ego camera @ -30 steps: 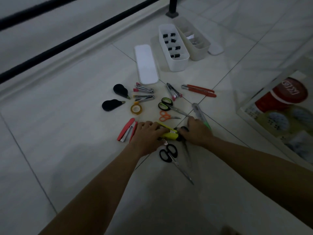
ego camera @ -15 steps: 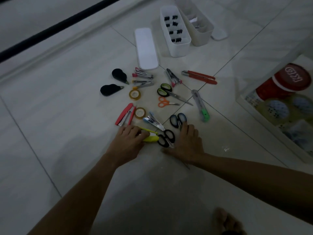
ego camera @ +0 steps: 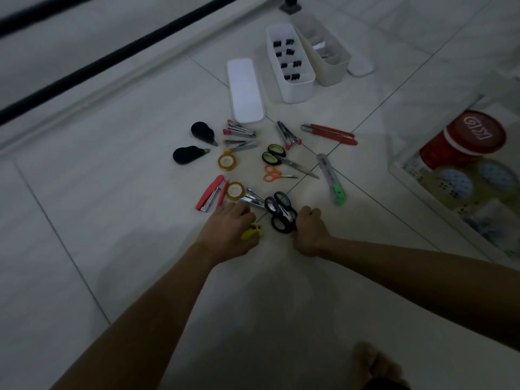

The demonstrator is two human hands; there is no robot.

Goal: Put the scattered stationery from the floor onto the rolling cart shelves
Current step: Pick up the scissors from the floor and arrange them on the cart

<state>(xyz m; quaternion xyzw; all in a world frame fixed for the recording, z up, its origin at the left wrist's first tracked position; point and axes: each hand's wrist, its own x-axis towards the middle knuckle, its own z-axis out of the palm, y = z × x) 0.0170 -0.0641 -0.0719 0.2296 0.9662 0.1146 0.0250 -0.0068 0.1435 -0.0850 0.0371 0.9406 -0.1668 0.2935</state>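
Stationery lies scattered on the tiled floor. My left hand (ego camera: 229, 232) is curled over a small yellow tool (ego camera: 253, 233), holding it against the floor. My right hand (ego camera: 309, 232) is closed on the blade end of two black-handled scissors (ego camera: 280, 211), whose handles point away from me. Just beyond lie a silver stapler (ego camera: 253, 199), two tape rolls (ego camera: 235, 190) (ego camera: 227, 162), a red stapler (ego camera: 212, 193), orange scissors (ego camera: 274, 173), green-handled scissors (ego camera: 277, 157) and a green-tipped utility knife (ego camera: 332, 180). The white cart shelf (ego camera: 405, 178) is at the right edge.
Farther off are red cutters (ego camera: 329, 133), several pink staplers (ego camera: 240, 132), two black correction tapes (ego camera: 188, 154), a white lid (ego camera: 244, 91) and two white boxes (ego camera: 298, 88), one holding binder clips. A red tub (ego camera: 470, 136) sits on the cart shelf. My bare foot (ego camera: 374, 364) shows at the bottom.
Both hands have drawn back toward me from the pile. The right hand gathered the two black scissors together and closed on them; the left keeps the yellow tool.
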